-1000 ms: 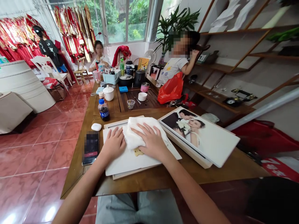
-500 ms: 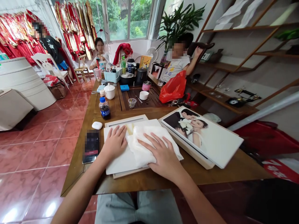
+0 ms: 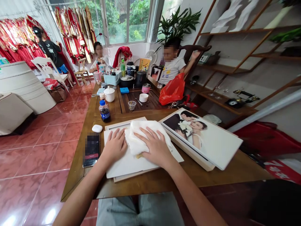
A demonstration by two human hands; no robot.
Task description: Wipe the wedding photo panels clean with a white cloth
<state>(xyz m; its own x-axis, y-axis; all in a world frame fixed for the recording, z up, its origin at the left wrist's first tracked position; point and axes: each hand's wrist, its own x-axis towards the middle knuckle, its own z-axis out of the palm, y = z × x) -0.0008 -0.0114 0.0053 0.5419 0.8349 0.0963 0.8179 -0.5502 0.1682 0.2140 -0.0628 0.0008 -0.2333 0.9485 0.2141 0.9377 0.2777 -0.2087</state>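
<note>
My left hand [image 3: 114, 146] lies flat on a white board [image 3: 131, 164], its fingers slightly apart and holding nothing. The board rests on a pale wooden frame [image 3: 125, 124]. My right hand [image 3: 154, 147] presses down on a crumpled white cloth [image 3: 141, 136] and holds it against the board. A small yellowish patch [image 3: 139, 156] shows at the cloth's lower edge. To the right, a framed wedding photo panel [image 3: 202, 138] leans on the table, close to my right hand but apart from it.
A phone [image 3: 92, 150] and a white earbud case [image 3: 97, 128] lie left of my left hand. Beyond are a blue-labelled bottle [image 3: 104, 111] and a tea tray [image 3: 141, 97]. A seated person [image 3: 172, 67] and a red plastic bag [image 3: 172, 90] are at the far end.
My right hand and the cloth have slid back up the board, away from me and leftward. My left hand has stayed nearly still. The seated person at the far end has shifted.
</note>
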